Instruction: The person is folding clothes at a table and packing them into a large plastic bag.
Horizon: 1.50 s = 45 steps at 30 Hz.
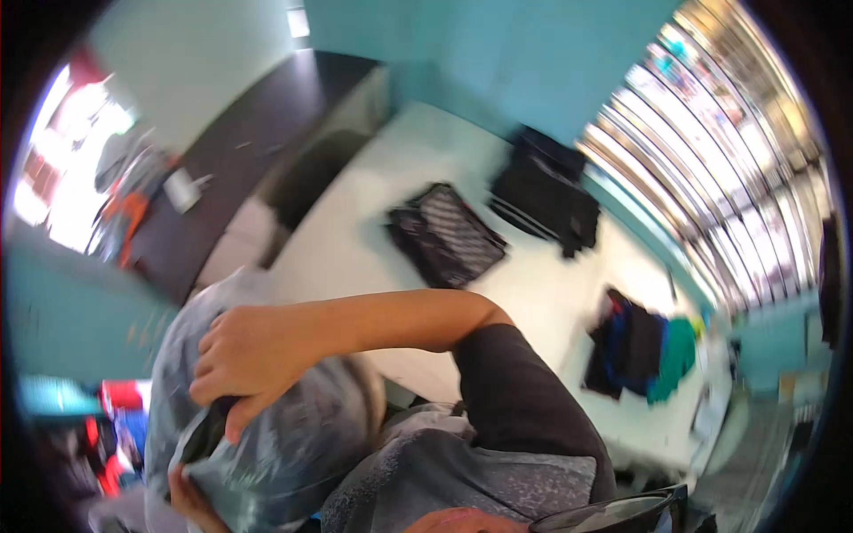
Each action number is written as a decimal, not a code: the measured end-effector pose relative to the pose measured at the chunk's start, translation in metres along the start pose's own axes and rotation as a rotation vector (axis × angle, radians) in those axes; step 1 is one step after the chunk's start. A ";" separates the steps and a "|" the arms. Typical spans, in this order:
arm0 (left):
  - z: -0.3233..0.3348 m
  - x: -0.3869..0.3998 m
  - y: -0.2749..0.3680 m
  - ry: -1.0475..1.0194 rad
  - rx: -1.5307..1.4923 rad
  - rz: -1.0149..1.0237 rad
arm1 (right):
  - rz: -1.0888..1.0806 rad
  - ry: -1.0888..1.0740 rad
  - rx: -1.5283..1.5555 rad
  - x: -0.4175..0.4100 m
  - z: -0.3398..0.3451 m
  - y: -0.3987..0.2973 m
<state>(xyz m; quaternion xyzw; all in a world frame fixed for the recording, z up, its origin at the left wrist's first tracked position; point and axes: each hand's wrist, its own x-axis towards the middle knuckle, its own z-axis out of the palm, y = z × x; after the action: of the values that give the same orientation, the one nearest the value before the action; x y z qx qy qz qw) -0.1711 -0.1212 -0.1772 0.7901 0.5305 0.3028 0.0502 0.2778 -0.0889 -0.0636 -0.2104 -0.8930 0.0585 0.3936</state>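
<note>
A large translucent plastic bag (286,426) bulges at the lower left, close against my body. My right hand (253,363) reaches across from the right, its fingers curled over the bag's opening. Some dark material (210,426) shows under the thumb and inside that opening; what it is cannot be made out. Low at the left, my left hand (190,496) grips the near edge of the bag's mouth. Only a few of its fingers show, and the rest lies behind plastic and the picture's edge.
On the white table (333,246) lie a folded patterned garment (446,233), a stack of black garments (546,190) and dark and green clothes (633,350). A dark counter (253,140) stands left, holding grey and orange items (126,206). A barred window (720,140) is right.
</note>
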 end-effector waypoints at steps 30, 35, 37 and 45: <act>0.087 0.098 0.126 0.101 0.012 0.479 | 1.459 0.818 -0.271 -0.388 -0.008 -0.325; 0.150 0.091 0.200 0.040 -0.197 0.513 | 1.304 1.527 -0.562 -0.503 -0.046 -0.419; 0.171 0.080 0.237 0.026 -0.266 0.519 | 1.400 1.657 -0.896 -0.559 -0.070 -0.463; 0.232 0.068 0.385 -0.067 -0.518 0.571 | 1.982 1.969 -0.945 -0.788 -0.097 -0.584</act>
<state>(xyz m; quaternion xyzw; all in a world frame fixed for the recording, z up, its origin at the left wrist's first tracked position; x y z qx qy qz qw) 0.2804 -0.1726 -0.1820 0.8768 0.1932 0.4023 0.1791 0.6301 -0.9552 -0.3736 -0.7818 0.2981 -0.1556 0.5250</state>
